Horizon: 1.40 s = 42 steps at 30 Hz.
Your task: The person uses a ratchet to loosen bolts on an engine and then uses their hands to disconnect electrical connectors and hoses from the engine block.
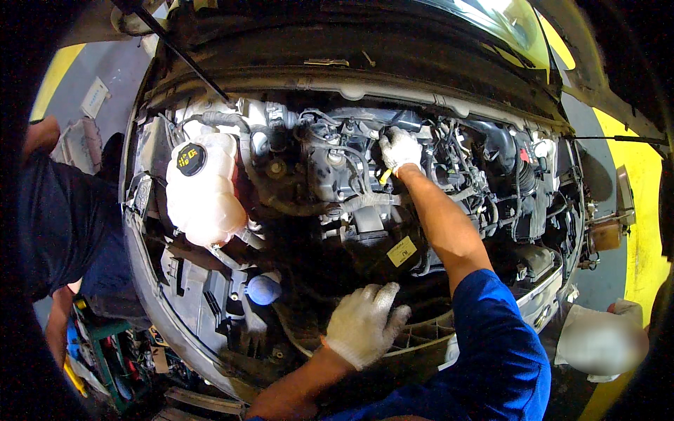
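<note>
My right hand (401, 150), in a white knit glove, reaches to the rear of the engine (337, 175) in the open engine bay. Its fingers are curled down among the hoses and wiring, and what they grip is hidden beneath them. Just below that wrist a small yellow handle (385, 177) sticks up. Nearer to me, my left hand (365, 326), gloved too, hovers over the front of the bay with thumb and fingers apart, holding nothing. A blue cap (264, 288) is to its left.
A white coolant tank (203, 189) with a black cap stands at the bay's left. A prop rod (179, 52) slants across the upper left. Another person (70, 217) is at the left, above a green tool tray (116, 365). Someone in a pale top (597, 340) is at the right.
</note>
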### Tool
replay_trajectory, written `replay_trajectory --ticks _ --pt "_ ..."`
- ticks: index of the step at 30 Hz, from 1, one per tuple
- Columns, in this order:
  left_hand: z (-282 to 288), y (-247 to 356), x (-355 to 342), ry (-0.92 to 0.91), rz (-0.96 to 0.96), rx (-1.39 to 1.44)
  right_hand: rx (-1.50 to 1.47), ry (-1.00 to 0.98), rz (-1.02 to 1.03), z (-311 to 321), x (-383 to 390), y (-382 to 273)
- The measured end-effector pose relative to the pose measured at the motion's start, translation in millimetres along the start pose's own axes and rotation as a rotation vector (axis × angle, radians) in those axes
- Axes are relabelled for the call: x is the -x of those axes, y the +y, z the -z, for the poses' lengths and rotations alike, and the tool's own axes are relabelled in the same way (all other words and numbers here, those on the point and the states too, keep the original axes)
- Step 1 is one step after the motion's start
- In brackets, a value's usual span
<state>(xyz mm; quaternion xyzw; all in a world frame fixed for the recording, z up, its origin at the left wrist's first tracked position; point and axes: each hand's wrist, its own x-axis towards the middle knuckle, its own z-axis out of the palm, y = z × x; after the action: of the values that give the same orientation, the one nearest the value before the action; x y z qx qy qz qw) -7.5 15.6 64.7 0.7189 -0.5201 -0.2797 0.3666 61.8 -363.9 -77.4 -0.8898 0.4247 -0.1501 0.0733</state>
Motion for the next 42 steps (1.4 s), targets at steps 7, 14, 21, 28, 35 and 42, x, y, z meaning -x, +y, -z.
replay_trajectory --ticks 7,14,21,28,35,42 --pt "-1 -1 -1 -0.011 -0.001 0.011 -0.004 0.001 0.002 -6 -2 8" --pt "2 3 -2 -0.046 0.037 -0.003 0.038 -0.094 -0.043 -1 -3 1" --pt "-3 -2 0 -0.006 0.004 -0.014 0.074 -0.096 -0.033 3 2 -5" --pt "-1 0 1 0.005 -0.012 -0.002 0.020 -0.071 -0.053 -1 -1 -3" --pt "-7 -1 -1 0.034 -0.032 -0.021 0.020 -0.022 -0.040 2 2 -4" --pt "-10 -1 4 0.110 -0.077 -0.037 0.002 0.273 0.278 87 42 -60"
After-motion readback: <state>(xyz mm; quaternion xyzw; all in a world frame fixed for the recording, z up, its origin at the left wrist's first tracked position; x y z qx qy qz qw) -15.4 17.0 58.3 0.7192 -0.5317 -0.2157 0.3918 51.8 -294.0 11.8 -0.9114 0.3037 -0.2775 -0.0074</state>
